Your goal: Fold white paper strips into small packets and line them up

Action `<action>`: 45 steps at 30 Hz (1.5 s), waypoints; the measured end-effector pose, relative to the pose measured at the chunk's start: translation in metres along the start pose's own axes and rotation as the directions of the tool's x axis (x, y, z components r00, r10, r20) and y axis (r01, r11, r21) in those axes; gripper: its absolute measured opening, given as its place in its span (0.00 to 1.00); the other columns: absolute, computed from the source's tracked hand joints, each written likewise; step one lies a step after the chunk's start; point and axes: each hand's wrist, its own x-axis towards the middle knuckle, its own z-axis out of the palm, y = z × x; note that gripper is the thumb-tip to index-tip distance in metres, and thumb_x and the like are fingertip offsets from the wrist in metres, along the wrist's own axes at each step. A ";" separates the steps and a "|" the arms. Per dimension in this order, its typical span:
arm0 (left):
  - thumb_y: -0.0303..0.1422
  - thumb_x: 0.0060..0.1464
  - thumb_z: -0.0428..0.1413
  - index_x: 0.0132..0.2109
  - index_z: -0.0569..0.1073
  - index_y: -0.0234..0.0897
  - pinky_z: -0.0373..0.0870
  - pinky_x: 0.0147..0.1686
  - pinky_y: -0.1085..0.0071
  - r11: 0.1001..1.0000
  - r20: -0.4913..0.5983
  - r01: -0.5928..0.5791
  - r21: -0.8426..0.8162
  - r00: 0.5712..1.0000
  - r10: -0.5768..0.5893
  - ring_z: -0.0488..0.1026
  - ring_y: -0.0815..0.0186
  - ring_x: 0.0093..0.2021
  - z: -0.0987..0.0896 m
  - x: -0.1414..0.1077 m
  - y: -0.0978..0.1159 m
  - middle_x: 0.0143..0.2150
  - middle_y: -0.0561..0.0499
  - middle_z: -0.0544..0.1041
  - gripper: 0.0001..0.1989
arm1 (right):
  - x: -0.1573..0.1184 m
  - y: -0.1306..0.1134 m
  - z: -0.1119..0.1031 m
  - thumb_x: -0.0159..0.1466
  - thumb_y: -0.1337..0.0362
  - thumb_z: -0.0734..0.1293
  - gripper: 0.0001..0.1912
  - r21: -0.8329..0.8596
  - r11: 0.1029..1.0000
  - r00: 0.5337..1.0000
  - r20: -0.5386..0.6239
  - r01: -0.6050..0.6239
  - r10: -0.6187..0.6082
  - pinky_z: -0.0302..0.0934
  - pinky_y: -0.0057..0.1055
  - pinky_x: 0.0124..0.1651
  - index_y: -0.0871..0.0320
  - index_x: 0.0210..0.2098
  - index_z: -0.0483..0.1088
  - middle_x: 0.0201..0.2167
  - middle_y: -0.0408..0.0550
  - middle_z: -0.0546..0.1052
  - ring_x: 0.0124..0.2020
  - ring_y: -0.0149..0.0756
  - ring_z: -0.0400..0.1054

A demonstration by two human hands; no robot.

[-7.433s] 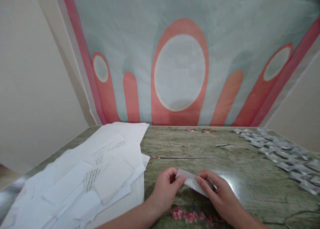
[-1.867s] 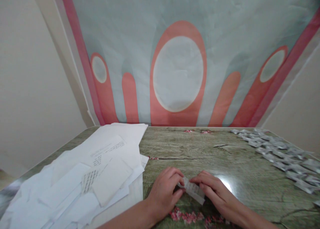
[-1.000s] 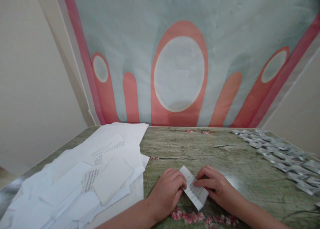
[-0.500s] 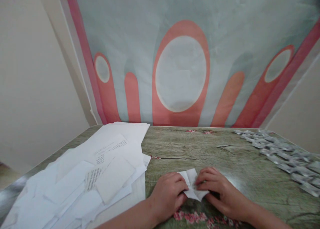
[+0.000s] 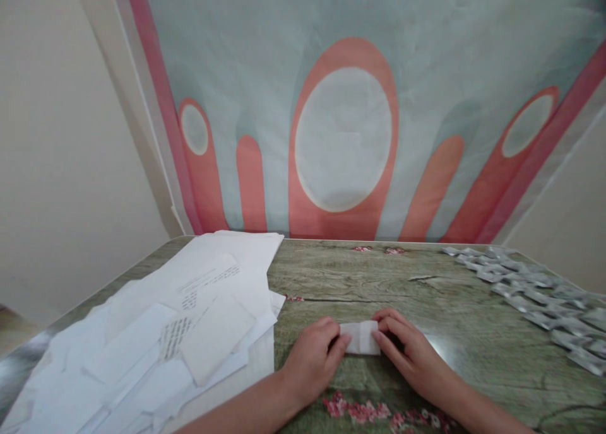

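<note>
A small piece of white paper (image 5: 362,338), folded into a narrow strip with a crease across its middle, is held level just above or on the tabletop; I cannot tell which. My left hand (image 5: 318,357) pinches its left end between thumb and fingers. At the other end, my right hand (image 5: 406,347) grips the paper in the same way, thumb in front and fingers behind. Both ends of the strip are partly covered by the fingertips.
Loose white sheets (image 5: 142,346), some printed, lie heaped on the left. Rows of small folded silvery-grey paper pieces (image 5: 530,289) spread along the right side. The wood-grain table (image 5: 341,276) with pink flower prints meets a patterned backdrop (image 5: 265,74) behind.
The paper was opened out with creases and raised corners; now it is folded into a flat, narrow strip. Both hands have shifted slightly to grip its two ends.
</note>
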 end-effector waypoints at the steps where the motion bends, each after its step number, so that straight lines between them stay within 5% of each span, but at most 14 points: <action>1: 0.31 0.59 0.48 0.34 0.68 0.35 0.64 0.33 0.73 1.000 -0.021 0.011 -0.022 1.000 -0.011 0.66 0.67 0.32 0.000 0.000 0.000 0.32 0.51 0.68 0.07 | 0.001 0.000 0.001 0.65 0.59 0.56 0.13 -0.003 1.000 1.000 -0.008 -0.006 0.006 0.59 0.32 0.42 0.57 0.28 0.64 0.37 0.49 0.68 0.38 0.36 0.64; 6: 0.29 0.54 0.53 0.52 0.62 0.37 0.60 0.52 0.63 0.994 -0.121 -0.093 0.062 0.988 0.099 0.62 0.60 0.52 -0.006 -0.005 0.014 0.52 0.45 0.65 0.18 | 0.005 0.000 0.002 0.64 0.61 0.57 0.12 -0.011 1.000 1.000 -0.013 -0.014 0.014 0.60 0.33 0.39 0.57 0.26 0.63 0.34 0.49 0.69 0.35 0.36 0.64; 9: 0.32 0.56 0.51 0.51 0.65 0.39 0.55 0.55 0.58 0.929 0.023 -0.248 0.273 0.968 0.251 0.60 0.58 0.55 -0.003 -0.013 0.024 0.53 0.47 0.67 0.15 | 0.006 0.001 0.003 0.63 0.63 0.58 0.11 -0.012 1.000 1.000 -0.008 -0.008 0.008 0.60 0.32 0.38 0.57 0.26 0.63 0.32 0.48 0.69 0.33 0.35 0.64; 12: 0.46 0.58 0.45 0.58 0.59 0.30 0.54 0.57 0.59 0.838 0.158 -0.368 0.402 0.930 0.333 0.54 0.55 0.60 0.006 -0.022 0.026 0.60 0.42 0.61 0.28 | 0.007 0.002 0.003 0.63 0.64 0.58 0.10 -0.016 1.000 1.000 -0.019 -0.012 0.012 0.59 0.31 0.37 0.57 0.25 0.63 0.31 0.47 0.68 0.32 0.34 0.64; 18: 0.49 0.59 0.38 0.63 0.50 0.28 0.47 0.61 0.60 0.807 0.298 -0.388 0.444 0.914 0.276 0.45 0.55 0.64 0.018 -0.028 0.013 0.65 0.42 0.50 0.34 | 0.006 0.003 0.005 0.61 0.65 0.59 0.09 -0.011 0.999 0.999 -0.035 -0.034 0.034 0.60 0.31 0.35 0.57 0.25 0.62 0.30 0.46 0.69 0.31 0.34 0.64; 21: 0.50 0.59 0.37 0.64 0.48 0.29 0.47 0.61 0.60 0.817 0.325 -0.393 0.421 0.907 0.269 0.44 0.56 0.65 0.019 -0.027 0.008 0.65 0.42 0.48 0.34 | 0.005 0.007 0.005 0.60 0.65 0.60 0.03 0.037 0.993 0.993 -0.041 -0.109 0.111 0.61 0.30 0.33 0.57 0.33 0.63 0.28 0.44 0.69 0.29 0.33 0.65; 23: 0.50 0.59 0.38 0.64 0.47 0.29 0.48 0.61 0.59 0.818 0.332 -0.399 0.415 0.903 0.272 0.44 0.55 0.64 0.021 -0.027 0.005 0.65 0.42 0.48 0.35 | 0.005 0.008 0.004 0.59 0.66 0.60 0.07 0.064 0.987 0.988 -0.031 -0.148 0.150 0.62 0.30 0.33 0.57 0.38 0.62 0.28 0.43 0.69 0.28 0.32 0.65; 32: 0.50 0.59 0.37 0.64 0.48 0.29 0.49 0.60 0.58 0.834 0.348 -0.397 0.383 0.898 0.268 0.46 0.55 0.64 0.026 -0.025 -0.001 0.65 0.42 0.49 0.35 | 0.023 0.006 0.002 0.58 0.71 0.60 0.08 -0.088 0.996 0.993 0.112 -0.017 0.027 0.60 0.32 0.41 0.57 0.35 0.68 0.36 0.47 0.68 0.38 0.35 0.65; 45: 0.53 0.58 0.36 0.63 0.49 0.28 0.44 0.62 0.58 0.891 0.386 -0.346 0.294 0.896 0.220 0.42 0.55 0.65 0.015 -0.026 0.013 0.65 0.41 0.48 0.37 | 0.022 0.010 0.002 0.60 0.70 0.60 0.07 0.037 0.999 0.994 0.112 0.003 -0.007 0.60 0.32 0.43 0.57 0.34 0.70 0.35 0.47 0.68 0.39 0.35 0.64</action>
